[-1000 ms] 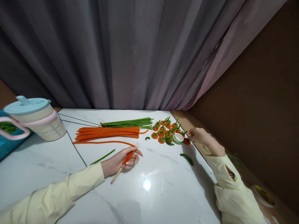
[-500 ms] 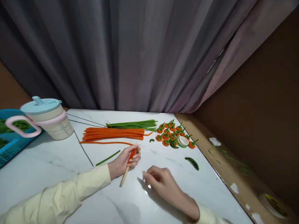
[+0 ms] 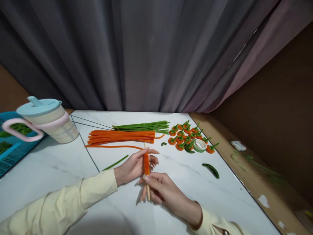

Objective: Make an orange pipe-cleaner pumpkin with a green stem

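R hand (image 3: 168, 189), nearest, is pinching the wooden stick (image 3: 148, 192) just below the orange wrap (image 3: 146, 164), thumb & index closed on it, other fingers curling loosely under; prob. gripping there b/c the bare wood is giving a clean hold w/o squashing the fuzz. L hand (image 3: 133, 165), a bit beyond, is sitting half-open: thumb is lying over the stick's upper end, fingers are spreading loosely behind, so it's lightly supporting rather than clenching. Stick's standing btwn both hands, over the white table (image 3: 186, 202), prob. to keep the wrap facing up & visible.

Loose orange strand (image 3: 112, 146) is running in to the L thumb; where it's meeting the wrap is hidden. Green stem (image 3: 116, 162) is lying by the L wrist, curved green pc (image 3: 211, 170) off to R.

Farther: orange bundle (image 3: 122, 136) is lying sideways, green bundle (image 3: 141, 126) just behind, prob. sorted by colour for easy picking. Orange-green pcs (image 3: 180, 146) are clustering at R w/ the tape roll (image 3: 200, 146), prob. grouped there to leave hand room. Curtain (image 3: 141, 55) is hanging behind.
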Demonstrator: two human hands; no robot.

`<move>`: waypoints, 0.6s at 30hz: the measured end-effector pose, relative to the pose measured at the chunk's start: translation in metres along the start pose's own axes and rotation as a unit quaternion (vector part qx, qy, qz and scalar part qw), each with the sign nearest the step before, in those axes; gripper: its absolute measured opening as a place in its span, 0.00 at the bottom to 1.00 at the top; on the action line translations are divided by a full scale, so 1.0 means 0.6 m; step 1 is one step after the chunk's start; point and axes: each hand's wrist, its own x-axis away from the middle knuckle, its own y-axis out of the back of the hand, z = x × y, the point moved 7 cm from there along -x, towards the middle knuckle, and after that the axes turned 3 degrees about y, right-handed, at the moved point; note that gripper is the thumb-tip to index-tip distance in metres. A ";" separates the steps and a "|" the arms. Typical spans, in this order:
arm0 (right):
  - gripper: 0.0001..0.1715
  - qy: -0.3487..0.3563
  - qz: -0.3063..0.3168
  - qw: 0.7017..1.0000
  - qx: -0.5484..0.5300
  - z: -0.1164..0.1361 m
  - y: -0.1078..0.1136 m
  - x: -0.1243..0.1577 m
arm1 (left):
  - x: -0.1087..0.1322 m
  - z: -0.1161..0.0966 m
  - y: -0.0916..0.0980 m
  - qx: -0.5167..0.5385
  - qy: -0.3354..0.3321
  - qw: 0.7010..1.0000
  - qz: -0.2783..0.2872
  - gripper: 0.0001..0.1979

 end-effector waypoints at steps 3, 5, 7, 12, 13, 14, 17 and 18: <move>0.28 -0.008 -0.001 1.000 -0.002 -0.002 -0.001 0.001 | 0.001 -0.005 0.001 -0.006 -0.005 1.000 0.004 0.14; 0.28 0.001 -0.005 1.000 -0.006 -0.004 0.001 0.000 | 0.001 -0.006 0.000 -0.010 -0.008 1.000 0.011 0.14; 0.27 0.018 -0.005 1.000 -0.015 -0.007 0.003 -0.001 | 0.002 -0.004 -0.002 -0.020 -0.007 1.000 0.023 0.15; 0.26 0.017 0.014 0.999 -0.030 -0.017 0.006 -0.006 | 0.006 -0.001 -0.004 -0.052 -0.003 0.998 0.040 0.16; 0.26 0.014 0.012 0.999 -0.035 -0.017 0.006 -0.006 | 0.006 -0.002 -0.003 -0.059 -0.006 0.998 0.038 0.16; 0.26 0.011 0.009 0.999 -0.042 -0.016 0.007 -0.007 | 0.005 -0.005 -0.002 -0.067 -0.013 0.997 0.033 0.15; 0.25 -0.002 0.000 0.998 -0.067 -0.012 0.007 -0.008 | 0.003 -0.016 0.002 -0.107 -0.046 0.993 0.010 0.15; 0.26 -0.006 0.001 0.997 -0.074 -0.011 0.006 -0.008 | 0.001 -0.019 0.002 -0.124 -0.055 0.991 0.004 0.16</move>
